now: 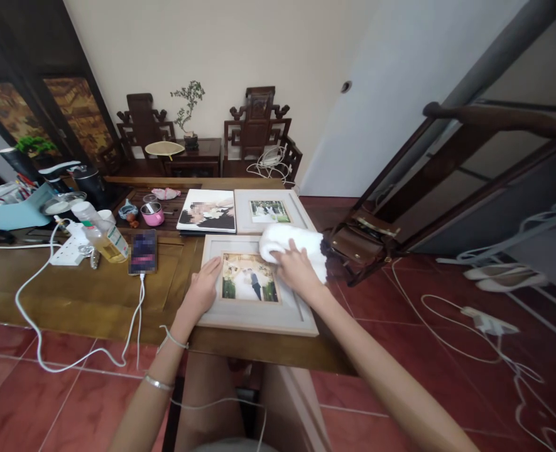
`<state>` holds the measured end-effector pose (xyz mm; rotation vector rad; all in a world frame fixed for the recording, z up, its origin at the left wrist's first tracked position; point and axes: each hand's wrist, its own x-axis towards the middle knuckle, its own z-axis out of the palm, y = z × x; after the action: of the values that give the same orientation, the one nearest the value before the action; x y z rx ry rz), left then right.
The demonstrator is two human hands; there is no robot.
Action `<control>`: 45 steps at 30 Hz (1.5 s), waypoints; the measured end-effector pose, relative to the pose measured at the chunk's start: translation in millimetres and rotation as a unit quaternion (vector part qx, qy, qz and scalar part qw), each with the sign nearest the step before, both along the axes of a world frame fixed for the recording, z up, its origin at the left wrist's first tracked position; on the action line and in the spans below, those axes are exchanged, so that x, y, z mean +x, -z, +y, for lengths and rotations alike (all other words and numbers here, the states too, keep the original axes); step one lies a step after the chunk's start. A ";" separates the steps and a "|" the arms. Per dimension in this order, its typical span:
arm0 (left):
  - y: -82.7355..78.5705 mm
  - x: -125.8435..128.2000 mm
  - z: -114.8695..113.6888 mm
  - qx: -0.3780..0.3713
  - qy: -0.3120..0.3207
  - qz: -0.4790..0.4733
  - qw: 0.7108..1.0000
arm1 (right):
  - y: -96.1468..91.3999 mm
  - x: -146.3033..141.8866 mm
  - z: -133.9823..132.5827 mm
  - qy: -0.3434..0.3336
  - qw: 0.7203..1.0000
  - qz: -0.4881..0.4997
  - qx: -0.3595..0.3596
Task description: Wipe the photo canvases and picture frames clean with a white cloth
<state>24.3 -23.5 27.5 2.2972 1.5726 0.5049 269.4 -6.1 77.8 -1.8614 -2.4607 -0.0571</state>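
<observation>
A pale wooden picture frame point(254, 317) with a photo lies flat on the wooden table point(93, 295) in front of me. My left hand point(203, 289) rests on its left border, fingers flat and pressing it down. My right hand point(296, 271) lies on a white cloth point(291, 242) at the frame's upper right corner, fingers spread over the cloth. A second framed photo point(268, 210) and a photo print point(208, 210) lie just behind.
A phone point(142, 252) on a white cable, a bottle point(103, 235), a power strip point(68, 251) and a pink bowl point(152, 215) sit at the left. A brown bag point(357, 242) hangs by the table's right edge. Cables lie on the red tile floor.
</observation>
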 end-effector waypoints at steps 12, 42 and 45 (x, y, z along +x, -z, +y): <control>6.4 -3.7 3.7 0.022 0.015 -0.032 0.999 | 13.3 -97.5 47.6 -0.201 0.979 0.002 -0.015; -0.7 -3.9 4.3 -0.004 0.016 -0.019 1.000 | 3.7 21.0 -28.3 -0.016 0.998 0.036 -0.049; 5.6 -5.5 5.9 0.011 0.014 -0.027 0.999 | 10.4 18.0 8.7 -0.006 1.000 0.029 -0.003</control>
<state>18.8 -17.6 21.9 2.2984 1.5158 0.5746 287.4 2.6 67.4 -1.8225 -2.4372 0.0061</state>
